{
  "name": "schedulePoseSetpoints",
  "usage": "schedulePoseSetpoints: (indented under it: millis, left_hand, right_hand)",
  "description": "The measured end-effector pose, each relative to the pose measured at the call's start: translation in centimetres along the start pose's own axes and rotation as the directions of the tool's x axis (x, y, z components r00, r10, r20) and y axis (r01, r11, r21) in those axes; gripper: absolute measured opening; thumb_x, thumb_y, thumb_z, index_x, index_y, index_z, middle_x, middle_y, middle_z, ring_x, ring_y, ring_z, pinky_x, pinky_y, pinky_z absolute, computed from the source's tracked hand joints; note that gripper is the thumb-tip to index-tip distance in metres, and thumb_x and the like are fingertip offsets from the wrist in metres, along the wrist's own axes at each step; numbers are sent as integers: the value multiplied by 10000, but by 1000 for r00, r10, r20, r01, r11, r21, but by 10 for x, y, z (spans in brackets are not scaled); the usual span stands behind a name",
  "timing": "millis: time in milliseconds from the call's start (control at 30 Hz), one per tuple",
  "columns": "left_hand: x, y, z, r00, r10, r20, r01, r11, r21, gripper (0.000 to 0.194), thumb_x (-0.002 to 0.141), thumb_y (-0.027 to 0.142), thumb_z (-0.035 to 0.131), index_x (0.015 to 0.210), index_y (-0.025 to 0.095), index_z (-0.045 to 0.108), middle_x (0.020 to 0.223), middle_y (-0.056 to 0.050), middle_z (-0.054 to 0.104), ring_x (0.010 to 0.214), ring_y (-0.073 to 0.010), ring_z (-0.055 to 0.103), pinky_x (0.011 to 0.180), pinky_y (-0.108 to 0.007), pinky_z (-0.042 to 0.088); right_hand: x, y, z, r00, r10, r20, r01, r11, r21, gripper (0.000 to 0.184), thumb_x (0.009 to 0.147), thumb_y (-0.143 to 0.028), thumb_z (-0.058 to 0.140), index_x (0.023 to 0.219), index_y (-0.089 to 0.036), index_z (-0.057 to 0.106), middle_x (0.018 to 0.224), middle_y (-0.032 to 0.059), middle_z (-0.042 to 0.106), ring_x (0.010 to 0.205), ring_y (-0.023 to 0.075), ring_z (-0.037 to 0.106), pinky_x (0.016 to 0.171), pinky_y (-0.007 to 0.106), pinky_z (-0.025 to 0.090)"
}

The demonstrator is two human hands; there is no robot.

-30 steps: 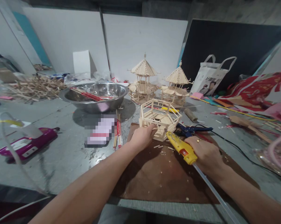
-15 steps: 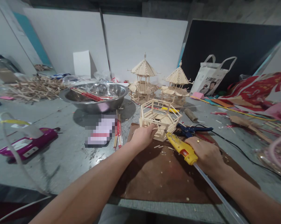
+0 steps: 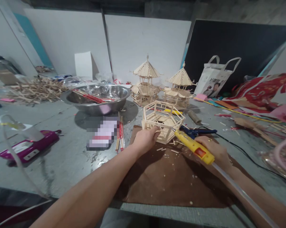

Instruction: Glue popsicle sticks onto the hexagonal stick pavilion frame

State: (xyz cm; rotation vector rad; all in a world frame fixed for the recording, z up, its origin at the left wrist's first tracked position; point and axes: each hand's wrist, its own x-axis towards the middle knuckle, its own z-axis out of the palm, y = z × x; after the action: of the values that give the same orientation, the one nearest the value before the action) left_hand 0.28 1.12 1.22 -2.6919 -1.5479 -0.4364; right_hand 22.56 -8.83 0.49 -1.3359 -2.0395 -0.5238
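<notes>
A hexagonal frame of pale wooden sticks (image 3: 162,118) stands on a brown mat (image 3: 171,177) near the middle of the table. My left hand (image 3: 145,138) grips the frame's near left corner, fingers closed on it. My right hand (image 3: 216,152) is wrapped round a yellow glue gun (image 3: 194,146), whose nozzle points at the frame's right front side. A clear glue stick runs back from the gun toward the lower right. Short stick offcuts lie on the mat between my hands.
Two finished stick pavilions (image 3: 146,84) (image 3: 179,87) stand behind the frame. A steel bowl (image 3: 97,98) holds red sticks at left. Blue pliers (image 3: 197,131), a black cable, a purple device (image 3: 29,147), a white bag (image 3: 215,77) and red fabric lie around.
My right hand has shifted to the right and tilted the glue gun, so its nozzle now sits at the frame's right side. My left hand and the frame have stayed put.
</notes>
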Motion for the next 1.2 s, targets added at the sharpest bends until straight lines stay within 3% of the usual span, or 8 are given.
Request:
schedulePoseSetpoints:
  millis: [167, 367, 433, 567, 667, 1000, 1100, 1200]
  left_hand:
    - [-2, -1, 0, 999, 20, -28, -20, 1000, 3, 327, 836, 368, 334, 1083, 236, 503, 802, -60, 664, 747, -222, 622, 615, -289, 435]
    - [-14, -2, -11, 997, 65, -51, -67, 997, -28, 348, 832, 350, 346, 1138, 220, 450, 800, -43, 661, 743, -197, 615, 642, -281, 430]
    - [-19, -1, -16, 993, 100, -59, -102, 994, -31, 308, 831, 341, 346, 1070, 211, 492, 792, -38, 659, 739, -180, 611, 636, -262, 425]
    - [-24, 4, -19, 961, 278, 17, -277, 960, -37, 277, 837, 335, 328, 834, 194, 567, 733, -39, 647, 688, -163, 603, 592, -241, 417]
    - [-25, 7, -16, 928, 370, 40, -369, 929, -37, 261, 830, 308, 346, 794, 191, 577, 728, -44, 644, 671, -160, 598, 569, -236, 410]
    - [-25, 7, -10, 884, 465, 43, -461, 884, -81, 209, 805, 254, 390, 703, 172, 553, 716, -29, 616, 676, -139, 563, 593, -225, 410]
    - [-24, 6, -10, 884, 465, 51, -459, 883, -99, 214, 816, 264, 382, 728, 170, 553, 749, -37, 613, 713, -145, 563, 623, -230, 418]
    - [-22, 5, -10, 890, 451, 64, -441, 889, -121, 191, 815, 245, 384, 751, 172, 548, 786, -38, 613, 747, -147, 564, 649, -229, 423]
  right_hand:
    - [2, 6, 0, 965, 258, -39, -252, 960, 119, 257, 724, -421, 524, 867, -207, 527, 776, 39, 615, 663, 171, 579, 588, 277, 435]
    - [5, 23, 8, 894, 412, -177, -345, 884, 316, 227, 705, -426, 538, 772, -209, 533, 820, 45, 586, 812, 202, 557, 719, 355, 450]
    - [6, 25, 9, 825, 541, -164, -439, 796, 418, 268, 674, -460, 554, 743, -203, 524, 724, 29, 565, 687, 184, 556, 625, 339, 462]
    - [13, 19, 5, 676, 737, 6, -544, 493, 680, 309, 600, -486, 605, 637, -198, 500, 510, -25, 469, 405, 108, 429, 390, 263, 372]
    - [18, 16, 0, 639, 767, 56, -457, 321, 829, 347, 544, -479, 652, 661, -188, 505, 577, -15, 520, 358, 74, 394, 357, 249, 343]
    - [28, 43, 5, 526, 829, 189, -456, 88, 885, 297, 542, -346, 703, 704, -188, 510, 545, -60, 497, 311, 56, 402, 338, 234, 385]
    - [38, 60, 5, 514, 816, 266, -516, 46, 856, 254, 507, -250, 717, 654, -172, 525, 476, -62, 474, 321, 65, 416, 348, 229, 414]
    - [46, 83, 7, 539, 758, 367, -642, 88, 761, 192, 485, -185, 689, 453, -151, 502, 354, -25, 447, 325, 106, 453, 347, 246, 428]
